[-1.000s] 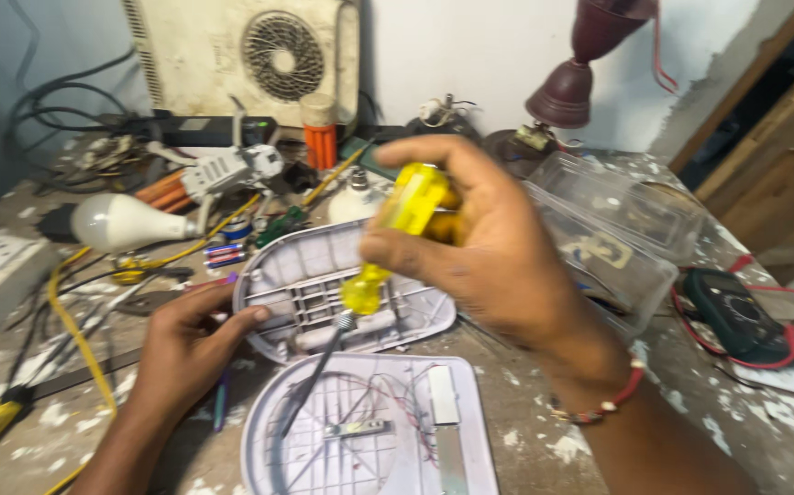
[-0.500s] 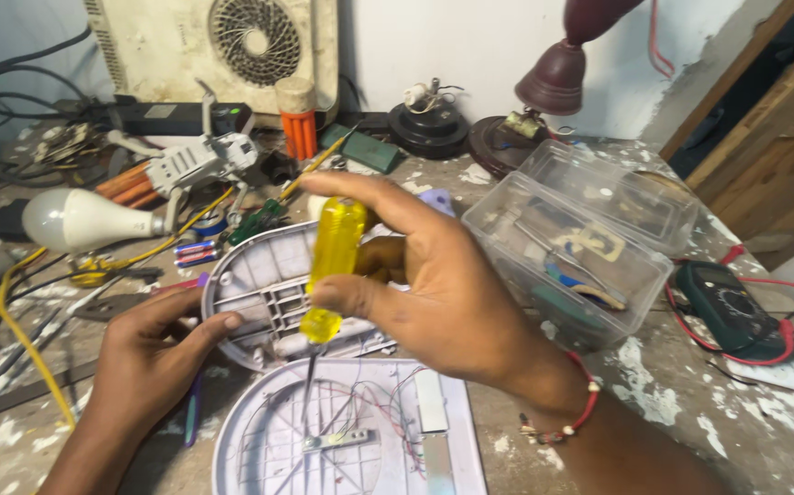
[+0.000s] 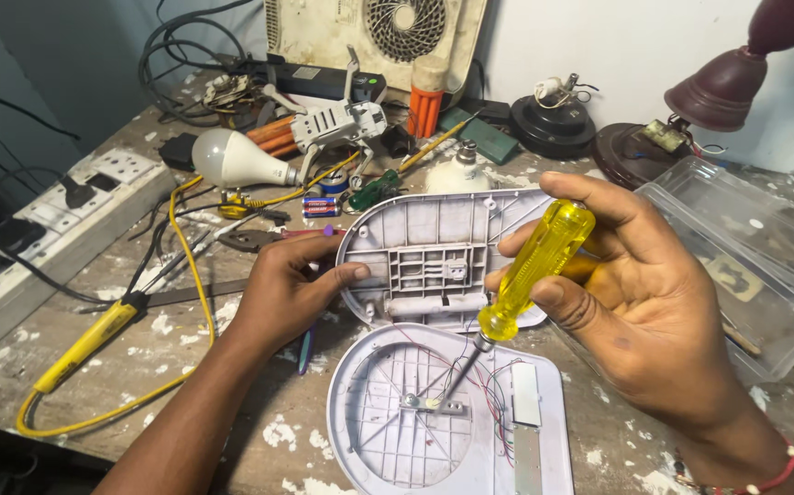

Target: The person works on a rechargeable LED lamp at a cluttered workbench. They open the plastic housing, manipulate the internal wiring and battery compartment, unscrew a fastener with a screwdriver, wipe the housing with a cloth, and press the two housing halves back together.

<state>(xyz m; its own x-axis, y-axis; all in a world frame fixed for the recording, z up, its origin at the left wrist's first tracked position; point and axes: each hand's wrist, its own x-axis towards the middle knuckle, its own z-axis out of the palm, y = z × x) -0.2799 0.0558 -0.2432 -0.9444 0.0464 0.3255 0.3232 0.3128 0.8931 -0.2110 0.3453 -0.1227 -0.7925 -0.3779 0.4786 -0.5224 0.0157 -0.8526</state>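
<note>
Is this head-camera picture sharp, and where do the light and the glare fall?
In the head view the picture is sharp, without motion blur; soft even light leaves only faint shadows beneath the right hand and left hand. The translucent yellow screwdriver handle glows with small highlights, the clear plastic box shows mild sheen, and the bench edges bow slightly from the wide lens.

My screwdriver [image 3: 533,271] stands in the base [image 3: 434,431]; the cover [image 3: 434,261] lies at its 12 o'clock, bulb [image 3: 232,158] at 10, box [image 3: 745,266] at 2.
</note>
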